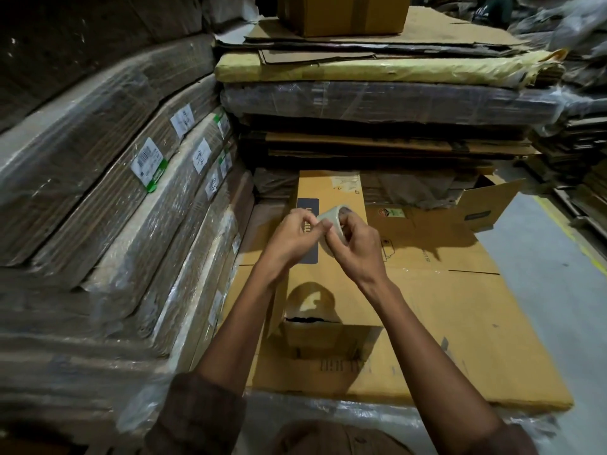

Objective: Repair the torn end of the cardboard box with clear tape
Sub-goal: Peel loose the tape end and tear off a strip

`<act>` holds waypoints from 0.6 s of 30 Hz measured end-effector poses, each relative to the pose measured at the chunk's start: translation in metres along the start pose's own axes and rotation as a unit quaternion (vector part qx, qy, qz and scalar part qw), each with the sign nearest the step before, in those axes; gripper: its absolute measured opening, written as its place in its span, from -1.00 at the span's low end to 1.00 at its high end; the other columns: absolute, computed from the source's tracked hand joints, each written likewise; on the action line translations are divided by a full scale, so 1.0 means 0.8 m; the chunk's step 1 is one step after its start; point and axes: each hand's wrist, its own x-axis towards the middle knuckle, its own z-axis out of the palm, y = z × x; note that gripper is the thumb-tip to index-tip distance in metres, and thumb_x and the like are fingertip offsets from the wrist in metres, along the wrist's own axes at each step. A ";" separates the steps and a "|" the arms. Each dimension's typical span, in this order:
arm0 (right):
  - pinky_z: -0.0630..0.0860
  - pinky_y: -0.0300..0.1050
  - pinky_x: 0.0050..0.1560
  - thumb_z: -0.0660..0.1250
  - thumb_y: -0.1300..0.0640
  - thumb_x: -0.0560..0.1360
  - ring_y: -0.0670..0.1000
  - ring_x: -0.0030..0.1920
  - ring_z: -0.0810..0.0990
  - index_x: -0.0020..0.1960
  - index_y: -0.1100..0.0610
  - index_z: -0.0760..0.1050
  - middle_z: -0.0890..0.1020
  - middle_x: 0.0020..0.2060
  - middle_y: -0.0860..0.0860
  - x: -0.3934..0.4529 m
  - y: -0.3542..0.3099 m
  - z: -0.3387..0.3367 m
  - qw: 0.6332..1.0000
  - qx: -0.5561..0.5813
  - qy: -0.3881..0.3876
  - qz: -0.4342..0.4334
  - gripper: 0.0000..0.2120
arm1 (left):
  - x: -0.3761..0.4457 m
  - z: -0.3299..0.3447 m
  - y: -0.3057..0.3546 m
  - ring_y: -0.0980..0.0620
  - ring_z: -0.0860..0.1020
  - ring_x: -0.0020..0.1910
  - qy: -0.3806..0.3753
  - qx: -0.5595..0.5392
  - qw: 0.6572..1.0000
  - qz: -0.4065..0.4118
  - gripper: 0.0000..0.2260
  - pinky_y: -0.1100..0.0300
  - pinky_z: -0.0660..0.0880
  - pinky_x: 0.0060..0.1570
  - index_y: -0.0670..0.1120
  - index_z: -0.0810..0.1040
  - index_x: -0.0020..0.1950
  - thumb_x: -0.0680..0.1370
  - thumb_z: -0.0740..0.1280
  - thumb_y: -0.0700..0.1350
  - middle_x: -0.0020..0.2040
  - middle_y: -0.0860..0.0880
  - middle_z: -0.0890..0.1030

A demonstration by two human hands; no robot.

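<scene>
The right hand [356, 244] curls round a translucent roll of clear tape [335, 224] while the left hand [295, 236] pinches its free end; below lies the long brown cardboard box [331, 287], torn end nearest. Best to peel slowly, keeping the strip straight

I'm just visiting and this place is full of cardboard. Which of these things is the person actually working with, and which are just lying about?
In use:
- roll of clear tape, held by the right hand
- left hand, picking at the roll
- long cardboard box with the torn end

Lying about:
- wrapped bundles with labels
- stack of flattened cardboard
- closed box on top
- open box
</scene>
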 end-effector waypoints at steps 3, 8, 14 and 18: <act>0.54 -0.04 -0.30 0.30 -0.03 0.64 -0.06 -0.22 0.59 0.11 0.10 0.47 0.61 -0.15 0.00 -0.006 0.000 0.006 0.998 0.005 -0.061 0.002 -0.80 | 0.003 -0.006 -0.007 -0.07 0.58 -0.05 0.081 -0.029 0.996 0.007 -0.81 0.10 0.52 -0.18 -0.06 0.47 -0.20 0.56 0.42 -0.12 -0.13 -0.04 0.61; 0.65 -0.05 -0.10 0.39 -0.10 0.54 -0.02 0.00 0.65 0.35 0.07 0.35 0.60 0.11 0.03 -0.013 -0.003 0.009 0.982 0.050 -0.174 0.047 -0.52 | -0.001 -0.003 -0.015 -0.04 0.63 -0.19 0.201 0.105 0.970 0.083 -0.83 0.03 0.54 -0.27 -0.06 0.47 -0.18 0.53 0.44 -0.16 -0.22 -0.03 0.64; 0.55 0.14 -0.30 0.28 -0.09 0.51 0.06 -0.24 0.60 0.10 0.14 0.51 0.60 -0.12 0.08 -0.009 -0.012 0.023 0.986 -0.003 -0.169 0.017 -0.67 | -0.018 0.012 -0.023 -0.17 0.58 -0.35 0.307 0.265 0.901 0.156 -0.87 0.11 0.25 -0.45 -0.12 0.48 -0.11 0.58 0.40 -0.17 -0.33 -0.11 0.60; 0.53 0.12 -0.38 0.32 -0.09 0.49 0.07 -0.34 0.57 -0.12 0.12 0.49 0.60 -0.29 0.05 -0.008 -0.011 0.031 0.987 -0.038 -0.150 0.037 -0.74 | -0.027 0.020 -0.025 -0.16 0.64 -0.36 0.355 0.303 0.864 0.188 -0.88 0.19 0.25 -0.40 -0.15 0.53 -0.13 0.55 0.45 -0.22 -0.32 -0.10 0.66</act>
